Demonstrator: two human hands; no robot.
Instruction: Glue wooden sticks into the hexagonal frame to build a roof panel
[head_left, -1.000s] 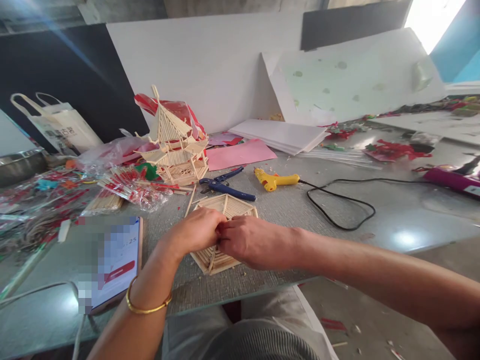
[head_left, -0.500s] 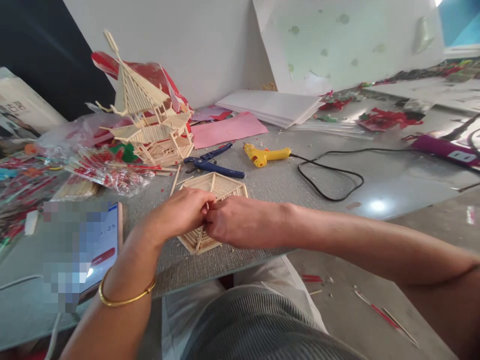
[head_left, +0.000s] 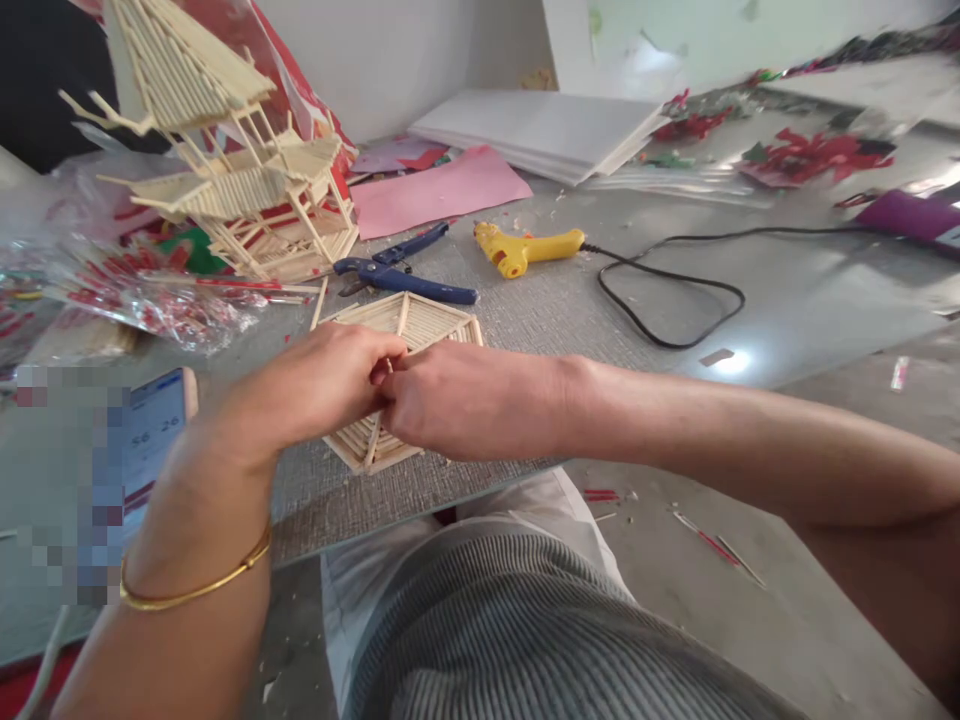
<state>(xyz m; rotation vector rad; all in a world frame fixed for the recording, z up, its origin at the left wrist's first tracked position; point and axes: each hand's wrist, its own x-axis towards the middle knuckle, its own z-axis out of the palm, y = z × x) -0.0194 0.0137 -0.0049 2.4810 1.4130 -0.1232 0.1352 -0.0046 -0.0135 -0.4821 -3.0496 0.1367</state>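
Observation:
An octagon-like panel of pale wooden sticks [head_left: 439, 322] lies on the grey table mat, partly covered by my hands. My left hand [head_left: 330, 375] is closed in a pinch over its left half. Against those fingertips presses my right hand [head_left: 442, 400], curled into a loose fist above the panel's middle. A tiny pale tip shows between the fingers, too small to name. Just beyond the panel are blue-handled pliers [head_left: 420, 285] and a yellow hot glue gun [head_left: 532, 250] with a black cord.
A stick-built pagoda model [head_left: 225, 180] stands at the back left, beside plastic-wrapped red and pale sticks [head_left: 150, 290]. A phone [head_left: 161, 420] is near my left forearm. Pink paper [head_left: 442, 190] and white boards [head_left: 540, 130] lie behind. The table's front edge is close to my lap.
My view has shifted, so the pagoda and table things appear further left and higher. My hands stay joined over the stick panel, with little change in their grip.

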